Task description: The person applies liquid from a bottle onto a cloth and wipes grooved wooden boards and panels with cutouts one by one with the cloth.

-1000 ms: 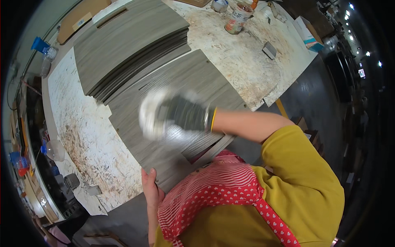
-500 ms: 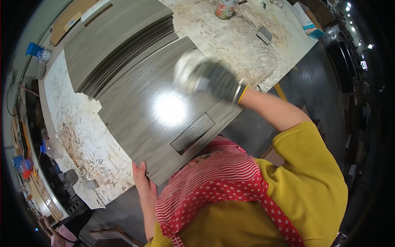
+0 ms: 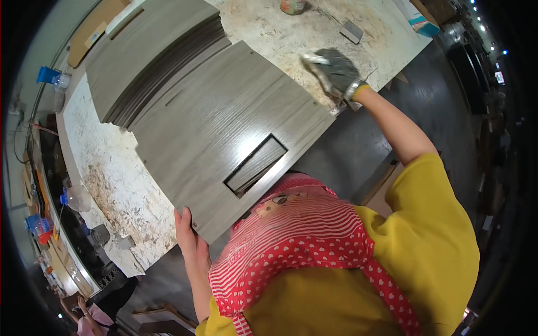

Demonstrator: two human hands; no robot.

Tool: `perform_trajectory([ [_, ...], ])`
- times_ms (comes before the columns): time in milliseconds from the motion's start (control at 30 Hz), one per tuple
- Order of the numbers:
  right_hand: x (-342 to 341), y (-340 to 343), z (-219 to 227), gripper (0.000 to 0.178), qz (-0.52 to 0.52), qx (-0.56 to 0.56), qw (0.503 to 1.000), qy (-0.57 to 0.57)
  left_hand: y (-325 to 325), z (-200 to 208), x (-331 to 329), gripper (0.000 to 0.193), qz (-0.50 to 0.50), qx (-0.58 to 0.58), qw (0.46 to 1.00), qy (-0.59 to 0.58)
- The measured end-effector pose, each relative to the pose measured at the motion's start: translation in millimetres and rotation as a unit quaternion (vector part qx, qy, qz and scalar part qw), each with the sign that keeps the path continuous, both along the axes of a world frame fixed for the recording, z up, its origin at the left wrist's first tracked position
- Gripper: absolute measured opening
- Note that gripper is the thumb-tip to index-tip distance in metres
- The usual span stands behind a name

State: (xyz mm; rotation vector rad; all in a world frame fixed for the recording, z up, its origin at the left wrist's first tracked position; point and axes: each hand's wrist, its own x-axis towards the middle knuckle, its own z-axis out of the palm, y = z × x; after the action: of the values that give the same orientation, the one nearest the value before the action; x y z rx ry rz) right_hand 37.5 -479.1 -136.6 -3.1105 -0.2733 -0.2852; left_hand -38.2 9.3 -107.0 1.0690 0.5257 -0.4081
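A grey wood-grain panel (image 3: 224,112) with a rectangular cut-out (image 3: 256,166) near its close edge lies on the worktable, its near part reaching past the table's edge. At its near-left corner my bare left hand (image 3: 191,238) grips the edge, thumb up along the side. My right hand (image 3: 337,73), in a dark grey glove, is off the panel's right end over the worktable. Its fingers are closed on a crumpled white cloth (image 3: 314,66), partly hidden by the glove. A stack of similar grey panels (image 3: 151,50) lies beyond, at the far left.
The stained white worktable (image 3: 120,173) carries a can (image 3: 292,6) and a small grey block (image 3: 352,32) at the back. A box (image 3: 420,22) stands at the far right corner. Plastic bottles (image 3: 75,198) line the left side. Another person (image 3: 92,319) is at lower left.
My right hand with the white cloth has moved right, from above the panel to beyond its right end. My left hand keeps hold of the corner. The panel's cut-out shows a wider dark gap.
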Motion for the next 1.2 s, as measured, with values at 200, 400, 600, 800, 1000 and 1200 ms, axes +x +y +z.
perform_trajectory([
  [200, -52, 42, 74, 0.069, -0.038, 0.477, 0.875, 0.077, 3, 51, 18, 0.041, -0.002, -0.05, 0.999, 0.008],
  [400, -13, 49, 123, 0.046, 0.063, 0.476, 0.877, 0.028, 21, 92, 57, 0.018, 0.048, -0.029, 0.997, 0.045],
  [600, -12, 30, 175, 0.035, 0.233, 0.039, 0.957, -0.167, 15, 176, 60, 0.065, -0.13, -0.008, 0.991, -0.029],
  [800, -8, 17, 178, 0.039, 0.211, 0.086, 0.971, -0.068, 32, 191, 68, 0.096, -0.276, 0.177, 0.943, -0.062],
  [1000, -3, 31, 183, 0.039, 0.186, 0.041, 0.977, -0.095, 70, 194, 67, 0.07, -0.244, 0.367, 0.858, -0.265],
  [1200, -12, 54, 206, 0.028, -0.024, 0.438, 0.896, 0.069, 33, 168, 52, 0.039, -0.141, 0.332, 0.819, -0.446],
])
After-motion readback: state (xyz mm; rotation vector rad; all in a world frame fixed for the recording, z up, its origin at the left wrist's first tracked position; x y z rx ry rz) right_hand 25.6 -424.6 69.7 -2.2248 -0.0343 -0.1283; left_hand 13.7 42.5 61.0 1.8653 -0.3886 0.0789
